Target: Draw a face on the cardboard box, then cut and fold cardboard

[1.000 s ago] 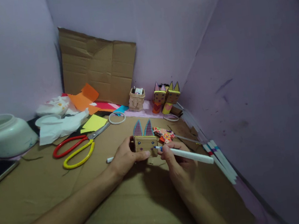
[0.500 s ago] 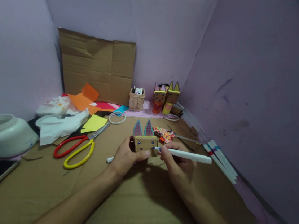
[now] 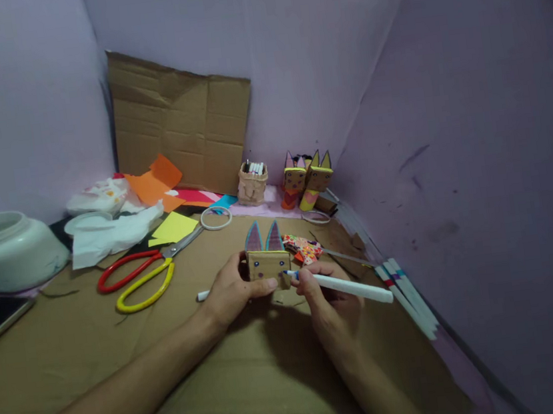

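Head view, and I have both hands at work above a broad brown cardboard sheet (image 3: 202,384). Left hand (image 3: 230,285) grips a small tan cardboard box figure (image 3: 269,261) with two pointed purple ears edged in blue, the thumb laid across its lower front, ears up. Right hand (image 3: 330,294) pinches a slim white marker (image 3: 354,286), blue at the tip — and here's the relation I'm watching: the box lies just left of the right fingers, and the marker's long axis slants from its tip, at the lower right of the box's front, down and out to the right. That corner is nearer the right hand. Touching, or barely apart? I can't tell from this angle. Hidden from me: the left fingers behind the box, the bit of front under the thumb, most of the right hand's curled fingers. Beyond the left wrist pokes a white stick-like piece (image 3: 203,296), mostly covered — cap or marker, I can't say.
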Motion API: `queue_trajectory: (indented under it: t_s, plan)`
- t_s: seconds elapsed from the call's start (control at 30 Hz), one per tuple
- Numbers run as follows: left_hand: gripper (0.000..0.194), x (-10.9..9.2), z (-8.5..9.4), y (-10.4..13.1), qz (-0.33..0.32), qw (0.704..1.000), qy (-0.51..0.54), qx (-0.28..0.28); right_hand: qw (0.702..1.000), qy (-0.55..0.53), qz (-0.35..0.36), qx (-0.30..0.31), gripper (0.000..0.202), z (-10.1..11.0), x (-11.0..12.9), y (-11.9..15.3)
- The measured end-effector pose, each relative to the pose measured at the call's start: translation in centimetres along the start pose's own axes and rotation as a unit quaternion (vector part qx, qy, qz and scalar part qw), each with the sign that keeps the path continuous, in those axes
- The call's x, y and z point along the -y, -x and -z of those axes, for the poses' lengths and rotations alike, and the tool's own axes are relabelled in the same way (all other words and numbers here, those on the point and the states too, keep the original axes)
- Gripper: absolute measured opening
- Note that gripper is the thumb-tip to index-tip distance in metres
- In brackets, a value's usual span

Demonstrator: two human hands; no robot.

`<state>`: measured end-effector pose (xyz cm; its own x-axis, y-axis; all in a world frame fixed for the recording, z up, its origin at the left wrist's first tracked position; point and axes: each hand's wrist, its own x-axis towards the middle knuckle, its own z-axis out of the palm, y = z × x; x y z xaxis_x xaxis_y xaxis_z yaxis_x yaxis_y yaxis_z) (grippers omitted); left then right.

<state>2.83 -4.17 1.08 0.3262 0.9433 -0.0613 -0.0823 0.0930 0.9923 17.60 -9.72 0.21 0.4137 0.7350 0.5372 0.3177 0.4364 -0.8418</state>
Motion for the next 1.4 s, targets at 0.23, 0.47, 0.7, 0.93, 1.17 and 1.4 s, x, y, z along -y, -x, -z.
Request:
queue_trajectory:
  t_s: [0.23, 0.47, 0.7, 0.93, 1.17, 1.4]
  plan:
    - [0.057, -0.22, -0.07, 0.15, -0.002, 1.000, 0.002, -0.003, 1.000, 0.001, -0.009, 0.000, 0.014, 0.02, -0.05, 0.00]
    - [0.058, -0.23, -0.14, 0.17, -0.002, 1.000, 0.004, -0.004, 1.000, 0.011, 0.016, 0.009, 0.012, 0.04, 0.07, -0.09]
    - [0.064, -0.07, -0.02, 0.05, 0.003, 1.000, -0.003, -0.004, 1.000, 0.017, 0.019, 0.006, 0.012, 0.01, 0.00, 0.00]
    - [0.061, -0.14, -0.02, 0.08, 0.000, 1.000, -0.006, -0.002, 0.999, -0.010, -0.029, -0.008, 0.015, -0.03, 0.22, -0.10]
    - [0.060, -0.25, -0.13, 0.19, -0.002, 1.000, -0.002, -0.004, 1.000, -0.014, -0.024, -0.012, 0.015, -0.05, 0.11, 0.06]
    - [0.063, -0.16, -0.08, 0.16, -0.002, 1.000, 0.001, 0.002, 1.000, 0.008, 0.008, 0.000, 0.013, -0.14, 0.33, -0.13]
